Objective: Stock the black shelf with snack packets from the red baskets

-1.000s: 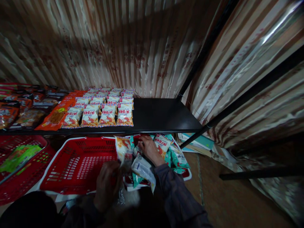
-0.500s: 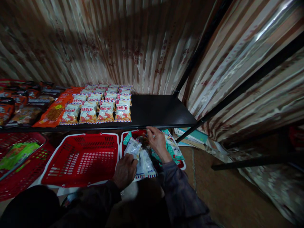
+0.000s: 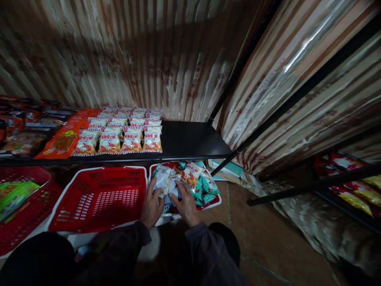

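Note:
Both of my hands are over the right red basket (image 3: 214, 201), which holds white snack bags and teal bags (image 3: 205, 186). My left hand (image 3: 151, 206) grips a white snack bag (image 3: 162, 177), seen from its back, at the basket's left side. Beside it, my right hand (image 3: 186, 202) has its fingers on another white bag (image 3: 174, 187), with thumb and fingers curled round its edge. A snack bag with its printed front up (image 3: 192, 174) lies just beyond my right hand, on the teal bags.
The black shelf (image 3: 190, 139) bears rows of white snack bags (image 3: 132, 139), orange packs (image 3: 64, 137) and dark packs (image 3: 26, 139). Left of my hands are a red basket (image 3: 104, 198) and another with green packs (image 3: 18, 194). A black post (image 3: 268, 123) slants at the right.
My right hand has come down and towards me onto a white bag. A front-up snack bag now shows on the teal bags. The view has shifted slightly right.

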Action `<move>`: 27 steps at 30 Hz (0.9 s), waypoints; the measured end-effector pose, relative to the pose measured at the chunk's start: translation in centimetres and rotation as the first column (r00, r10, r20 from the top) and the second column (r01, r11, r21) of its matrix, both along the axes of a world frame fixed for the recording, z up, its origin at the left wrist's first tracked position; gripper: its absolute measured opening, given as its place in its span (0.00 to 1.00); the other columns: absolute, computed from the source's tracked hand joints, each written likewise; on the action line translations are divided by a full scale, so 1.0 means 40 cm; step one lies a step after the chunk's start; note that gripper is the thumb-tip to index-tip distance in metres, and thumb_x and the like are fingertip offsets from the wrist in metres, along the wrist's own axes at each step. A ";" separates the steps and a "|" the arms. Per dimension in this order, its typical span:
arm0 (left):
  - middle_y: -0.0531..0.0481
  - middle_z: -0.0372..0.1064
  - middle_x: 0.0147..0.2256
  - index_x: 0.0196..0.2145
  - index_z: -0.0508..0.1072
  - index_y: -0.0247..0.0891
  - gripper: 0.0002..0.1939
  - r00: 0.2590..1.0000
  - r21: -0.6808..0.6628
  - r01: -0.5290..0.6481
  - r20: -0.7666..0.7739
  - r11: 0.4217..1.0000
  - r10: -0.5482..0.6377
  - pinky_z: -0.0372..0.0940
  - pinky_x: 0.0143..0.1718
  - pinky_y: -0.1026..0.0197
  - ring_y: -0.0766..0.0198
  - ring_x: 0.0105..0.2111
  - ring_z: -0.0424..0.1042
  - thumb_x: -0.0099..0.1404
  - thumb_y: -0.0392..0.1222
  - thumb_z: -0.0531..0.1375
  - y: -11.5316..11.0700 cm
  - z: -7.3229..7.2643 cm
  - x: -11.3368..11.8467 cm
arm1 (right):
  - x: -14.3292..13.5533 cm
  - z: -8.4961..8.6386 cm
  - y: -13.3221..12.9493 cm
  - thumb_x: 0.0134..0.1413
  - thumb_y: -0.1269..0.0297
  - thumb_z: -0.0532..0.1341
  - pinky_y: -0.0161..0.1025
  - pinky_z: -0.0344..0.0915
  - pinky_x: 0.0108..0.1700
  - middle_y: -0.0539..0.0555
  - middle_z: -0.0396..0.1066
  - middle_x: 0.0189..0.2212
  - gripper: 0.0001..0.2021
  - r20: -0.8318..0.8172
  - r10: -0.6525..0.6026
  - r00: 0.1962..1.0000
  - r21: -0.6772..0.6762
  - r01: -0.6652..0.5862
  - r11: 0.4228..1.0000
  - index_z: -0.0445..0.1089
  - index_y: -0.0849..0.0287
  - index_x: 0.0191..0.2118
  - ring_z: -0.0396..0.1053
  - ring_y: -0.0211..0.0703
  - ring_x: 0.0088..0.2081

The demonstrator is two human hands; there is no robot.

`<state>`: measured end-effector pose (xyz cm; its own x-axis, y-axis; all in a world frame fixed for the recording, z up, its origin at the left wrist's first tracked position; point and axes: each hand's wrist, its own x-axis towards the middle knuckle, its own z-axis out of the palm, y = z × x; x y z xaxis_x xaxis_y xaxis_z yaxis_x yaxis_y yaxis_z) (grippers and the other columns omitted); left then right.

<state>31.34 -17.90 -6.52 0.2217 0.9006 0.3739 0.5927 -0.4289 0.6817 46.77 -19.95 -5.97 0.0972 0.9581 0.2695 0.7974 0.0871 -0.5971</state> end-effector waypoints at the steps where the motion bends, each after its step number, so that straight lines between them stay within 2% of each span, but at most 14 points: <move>1: 0.41 0.45 0.62 0.39 0.66 0.37 0.10 1.000 0.000 0.002 0.000 1.000 -0.002 0.55 0.59 0.50 0.55 0.63 0.48 0.61 0.29 0.51 0.006 0.009 -0.007 | -0.001 -0.001 0.012 0.55 0.60 0.57 0.47 0.65 0.51 0.60 0.66 0.48 0.24 -0.009 0.013 1.000 0.035 -0.013 0.999 0.59 0.57 0.57 0.66 0.49 0.49; 4: 0.41 0.48 0.62 0.39 0.66 0.37 0.11 0.998 -0.027 0.044 -0.050 0.999 -0.045 0.54 0.59 0.47 0.54 0.62 0.49 0.60 0.28 0.51 0.027 0.028 -0.022 | -0.003 -0.019 0.042 0.57 0.62 0.54 0.49 0.63 0.54 0.62 0.66 0.50 0.20 0.019 0.047 0.999 0.094 -0.049 0.994 0.62 0.59 0.55 0.64 0.50 0.53; 6: 0.41 0.49 0.61 0.41 0.66 0.36 0.15 0.995 -0.058 0.055 -0.075 0.997 -0.059 0.54 0.59 0.46 0.55 0.63 0.48 0.59 0.26 0.50 0.037 0.027 -0.024 | -0.007 -0.036 0.052 0.58 0.63 0.53 0.50 0.63 0.54 0.62 0.66 0.50 0.19 0.051 0.043 0.998 0.123 -0.049 0.991 0.64 0.59 0.54 0.64 0.50 0.53; 10: 0.36 0.44 0.63 0.52 0.60 0.34 0.24 0.998 -0.098 -0.007 -0.056 0.995 0.001 0.53 0.60 0.45 0.53 0.64 0.43 0.57 0.25 0.50 0.041 0.007 -0.020 | -0.024 -0.055 0.045 0.57 0.60 0.54 0.52 0.62 0.54 0.64 0.62 0.55 0.21 0.110 -0.087 0.990 0.183 0.066 0.981 0.63 0.59 0.55 0.61 0.53 0.55; 13: 0.37 0.43 0.63 0.56 0.58 0.34 0.28 0.995 -0.134 0.059 -0.076 0.989 -0.070 0.50 0.61 0.45 0.53 0.65 0.40 0.56 0.25 0.51 0.035 -0.002 -0.021 | -0.040 -0.062 0.030 0.56 0.58 0.55 0.53 0.63 0.52 0.63 0.64 0.52 0.22 0.133 -0.130 0.982 0.159 0.109 0.981 0.63 0.60 0.55 0.63 0.54 0.52; 17: 0.38 0.46 0.63 0.53 0.62 0.35 0.24 0.999 -0.207 0.030 -0.037 0.978 -0.039 0.52 0.60 0.49 0.55 0.63 0.46 0.58 0.27 0.50 0.038 0.017 -0.023 | -0.045 -0.070 0.029 0.57 0.57 0.54 0.51 0.65 0.50 0.63 0.67 0.46 0.21 0.042 -0.104 0.994 0.175 0.095 0.980 0.63 0.61 0.53 0.66 0.53 0.48; 22: 0.39 0.50 0.62 0.47 0.65 0.35 0.16 0.999 -0.191 -0.003 0.043 0.982 0.011 0.55 0.59 0.50 0.57 0.61 0.54 0.62 0.31 0.49 0.043 0.044 -0.028 | -0.040 -0.081 0.043 0.57 0.54 0.53 0.53 0.62 0.52 0.64 0.65 0.50 0.23 -0.004 -0.150 0.989 0.304 0.144 0.942 0.62 0.61 0.54 0.62 0.53 0.52; 24: 0.39 0.50 0.61 0.47 0.66 0.35 0.16 1.000 -0.208 -0.002 0.017 0.978 0.006 0.55 0.59 0.51 0.57 0.61 0.53 0.62 0.30 0.49 0.044 0.044 -0.035 | -0.044 -0.093 0.045 0.58 0.53 0.53 0.53 0.62 0.52 0.64 0.65 0.50 0.23 0.020 -0.154 0.988 0.312 0.141 0.940 0.62 0.61 0.54 0.62 0.54 0.52; 27: 0.40 0.50 0.61 0.48 0.66 0.35 0.21 0.995 -0.269 0.050 -0.065 0.962 -0.070 0.52 0.60 0.53 0.56 0.62 0.50 0.57 0.27 0.51 0.046 0.041 -0.048 | -0.051 -0.115 0.048 0.58 0.52 0.51 0.53 0.63 0.50 0.65 0.67 0.47 0.22 0.052 -0.162 0.985 0.278 0.141 0.950 0.64 0.61 0.52 0.64 0.55 0.50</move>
<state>29.44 -16.06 -4.90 0.2961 0.9496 0.1026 0.6242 -0.2737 0.7317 44.71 -18.05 -10.55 0.2056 0.8228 0.5299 0.8547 0.1128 -0.5067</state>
